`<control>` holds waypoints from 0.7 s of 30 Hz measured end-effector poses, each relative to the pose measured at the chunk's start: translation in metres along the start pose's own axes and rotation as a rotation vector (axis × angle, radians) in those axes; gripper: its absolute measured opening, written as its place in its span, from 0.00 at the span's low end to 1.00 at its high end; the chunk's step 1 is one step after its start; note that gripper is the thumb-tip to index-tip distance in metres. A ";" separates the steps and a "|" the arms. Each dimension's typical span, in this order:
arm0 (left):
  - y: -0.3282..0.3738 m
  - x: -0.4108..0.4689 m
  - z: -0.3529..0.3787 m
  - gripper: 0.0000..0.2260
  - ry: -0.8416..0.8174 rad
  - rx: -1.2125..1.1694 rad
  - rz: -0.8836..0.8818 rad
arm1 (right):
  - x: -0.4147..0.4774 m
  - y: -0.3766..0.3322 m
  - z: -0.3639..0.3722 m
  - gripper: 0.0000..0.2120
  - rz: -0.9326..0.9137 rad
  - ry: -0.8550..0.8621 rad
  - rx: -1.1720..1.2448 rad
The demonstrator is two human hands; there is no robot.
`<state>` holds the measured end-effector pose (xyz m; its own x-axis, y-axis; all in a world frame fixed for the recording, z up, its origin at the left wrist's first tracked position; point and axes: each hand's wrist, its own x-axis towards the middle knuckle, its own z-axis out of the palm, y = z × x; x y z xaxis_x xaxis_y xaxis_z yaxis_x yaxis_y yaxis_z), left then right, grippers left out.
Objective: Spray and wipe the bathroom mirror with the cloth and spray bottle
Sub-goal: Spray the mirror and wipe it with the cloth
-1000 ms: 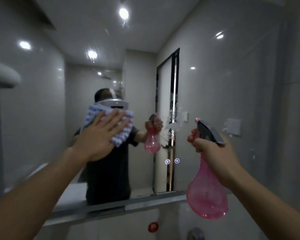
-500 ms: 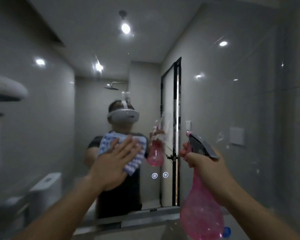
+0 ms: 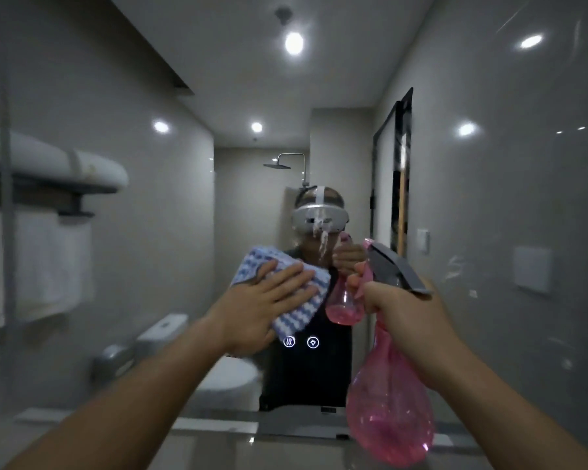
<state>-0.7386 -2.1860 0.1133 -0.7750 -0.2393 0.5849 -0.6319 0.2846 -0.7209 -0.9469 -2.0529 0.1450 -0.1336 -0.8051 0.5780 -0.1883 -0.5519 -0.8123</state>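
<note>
The left grip (image 3: 265, 300), fingers spread flat, presses the soft, limp cloth (image 3: 301, 312) against the mirror (image 3: 150, 249), while the right grip (image 3: 408, 313) curls round the neck of the probably light, slippery spray bottle (image 3: 387, 412), best held there beneath the trigger.

Left hand (image 3: 252, 310) covers the middle of the blue-and-white checked cloth (image 3: 302, 313); right hand (image 3: 404, 310) hides the neck of the pink plastic spray bottle (image 3: 387, 412).

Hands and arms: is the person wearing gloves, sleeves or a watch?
No. The left hand and right hand are bare, with no gloves, watch or sleeves up to the frame's edge. The mirror reflects a dark top.
</note>
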 end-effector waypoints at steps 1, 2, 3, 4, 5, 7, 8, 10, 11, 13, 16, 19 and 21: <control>-0.015 0.011 -0.006 0.32 0.028 -0.033 -0.139 | 0.002 0.002 -0.004 0.11 -0.004 -0.005 0.008; -0.028 0.026 -0.012 0.32 0.053 -0.101 -0.346 | 0.004 0.002 -0.008 0.10 -0.009 -0.019 0.000; -0.039 0.047 -0.017 0.33 0.074 -0.173 -0.562 | 0.005 0.002 -0.011 0.09 -0.007 -0.024 -0.011; -0.046 0.069 -0.022 0.32 0.102 -0.230 -0.744 | 0.007 0.002 -0.014 0.08 -0.001 -0.019 -0.009; -0.049 0.090 -0.025 0.32 0.126 -0.266 -0.859 | 0.008 0.002 -0.015 0.07 0.009 -0.009 0.000; -0.039 0.119 -0.028 0.31 0.143 -0.273 -0.856 | 0.009 0.001 -0.016 0.07 0.031 0.015 0.029; -0.027 0.121 -0.026 0.31 0.136 -0.243 -0.754 | 0.009 0.002 -0.015 0.08 0.036 0.025 0.053; 0.007 0.102 -0.017 0.31 0.105 -0.178 -0.448 | 0.008 0.005 -0.011 0.13 0.036 0.032 0.089; 0.022 0.084 -0.011 0.32 0.086 -0.151 -0.303 | 0.007 0.005 -0.008 0.17 0.039 0.032 0.091; 0.039 0.043 -0.001 0.31 0.027 -0.114 -0.075 | 0.005 0.006 -0.002 0.18 0.052 0.031 0.054; 0.009 0.013 0.002 0.29 -0.016 -0.047 0.153 | 0.004 0.010 -0.001 0.06 0.059 0.027 0.013; -0.047 0.043 -0.017 0.31 0.058 -0.081 -0.205 | 0.001 0.009 -0.008 0.08 0.072 0.042 0.007; -0.073 0.082 -0.030 0.31 0.099 -0.219 -0.608 | 0.000 0.007 -0.013 0.10 0.065 0.061 0.026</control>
<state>-0.7566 -2.1983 0.2253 -0.2696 -0.3332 0.9035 -0.9360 0.3111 -0.1645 -0.9612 -2.0542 0.1404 -0.2039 -0.8252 0.5268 -0.1524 -0.5048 -0.8497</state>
